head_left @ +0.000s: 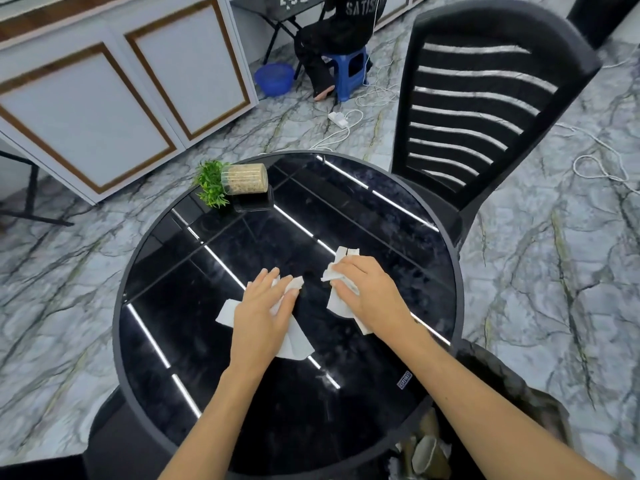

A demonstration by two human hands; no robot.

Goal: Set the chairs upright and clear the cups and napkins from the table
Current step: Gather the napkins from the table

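Note:
Two crumpled white napkins lie on the round black glass table (194, 344). My left hand (265, 304) presses flat on the left napkin (296, 342), fingers spread over it. My right hand (369, 289) curls its fingers around the right napkin (343, 254), bunching it up. A black slatted chair (467, 109) stands upright at the table's far right side. Part of another dark chair (104, 434) shows at the near left. No cups stand on the tabletop.
A small potted plant (230, 181) lies tipped on its side at the table's far edge. A bin with a dark bag (512, 382) holding cups and paper sits at my lower right. White cables (602, 164) trail across the marble floor. A person sits on a blue stool (348, 69) beyond.

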